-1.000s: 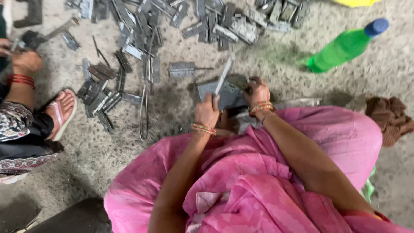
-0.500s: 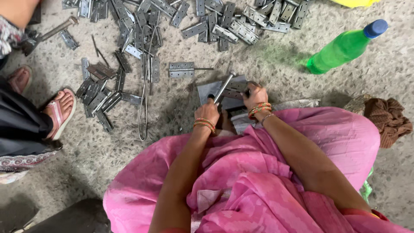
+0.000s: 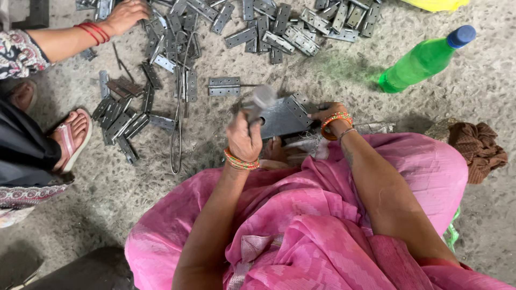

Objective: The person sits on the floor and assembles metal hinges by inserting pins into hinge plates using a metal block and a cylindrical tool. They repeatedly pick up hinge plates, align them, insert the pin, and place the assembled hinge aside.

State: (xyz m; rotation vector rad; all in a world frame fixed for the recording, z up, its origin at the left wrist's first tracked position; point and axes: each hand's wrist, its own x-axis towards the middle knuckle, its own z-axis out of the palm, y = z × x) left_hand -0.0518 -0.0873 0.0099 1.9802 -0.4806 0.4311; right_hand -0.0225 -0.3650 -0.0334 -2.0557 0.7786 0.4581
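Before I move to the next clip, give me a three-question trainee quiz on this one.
1. True or false: the left hand holds a hammer.
2. What lies on the dark block by the right hand? A) a hinge B) a spoon C) a cup
3. What colour is the bottle lying on the floor?

Key:
1. True; its blurred head is over the block.
2. A; the hinge lies at the block's right end.
3. Green, with a blue cap.
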